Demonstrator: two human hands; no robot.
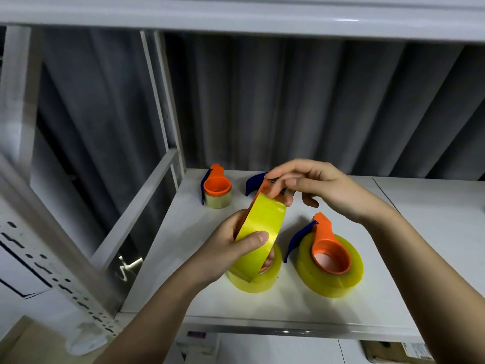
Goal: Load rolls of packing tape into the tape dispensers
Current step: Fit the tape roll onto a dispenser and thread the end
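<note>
both grips are busy on one yellow tape roll (256, 269): the left hand (233, 248) curls round the drawn-out strip of tape (258, 229), thumb pressed on its glossy face low down, and the right hand (309, 187) pinches the strip's upper end between thumb and fingertips, where an orange piece, probably part of a dispenser, shows at the edge. going left to right, a small loaded dispenser (216, 190) stands at the back left of the white shelf (380, 298); the roll in hand sits on the shelf in the middle, with fingers of the left hand seemingly in its core; a blue dispenser part (253, 183) peeks out behind the right hand; and a big roll with an orange dispenser (329, 258) already seated lies to the right, just beside the worked roll. the strip runs long, from the roll up and away toward the back of the shelf, tilted slightly right, its width roughly level. to do this step well, i would keep the strip taut and flat, avoid letting the sticky side fold on itself, and feed the free end squarely toward the cutter rather than at a skew.
</note>
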